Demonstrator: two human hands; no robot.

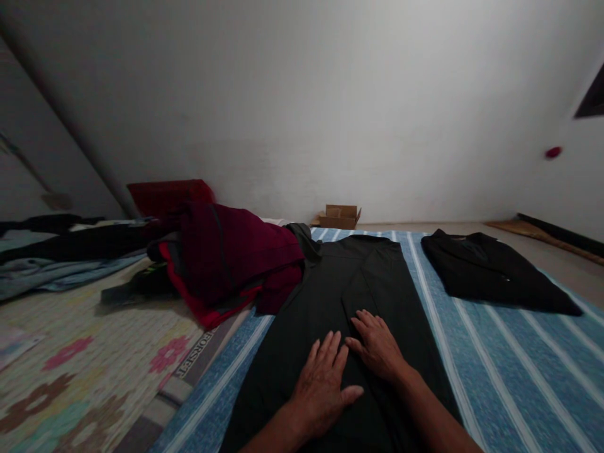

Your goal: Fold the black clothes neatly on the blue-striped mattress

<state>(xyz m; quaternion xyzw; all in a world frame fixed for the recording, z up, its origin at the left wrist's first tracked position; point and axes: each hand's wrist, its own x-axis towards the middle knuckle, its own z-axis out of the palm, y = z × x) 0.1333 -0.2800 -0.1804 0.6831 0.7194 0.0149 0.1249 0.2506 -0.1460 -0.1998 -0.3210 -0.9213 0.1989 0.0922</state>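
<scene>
A dark grey-green garment (325, 302), which looks like a long-sleeved top, lies spread out in front of me, its upper edge towards the wall. One sleeve (365, 286) seems to be folded in over its right side. My left hand (323, 380) rests flat on the middle of the cloth, fingers stretched and thumb out to the side. Just right of it and a little farther off, my right hand (377, 343) lies palm down near the folded sleeve, its fingers apart. Neither hand grips anything. The garment's near end runs out of view below my forearms.
A blue striped sheet (500, 352) lies beneath. On the right is a folded black garment (491, 270). Heaped to the left are a maroon garment (236, 251) and other clothes (70, 245), by a flowered mat (94, 365). A cardboard box (340, 217) stands near the wall (330, 126).
</scene>
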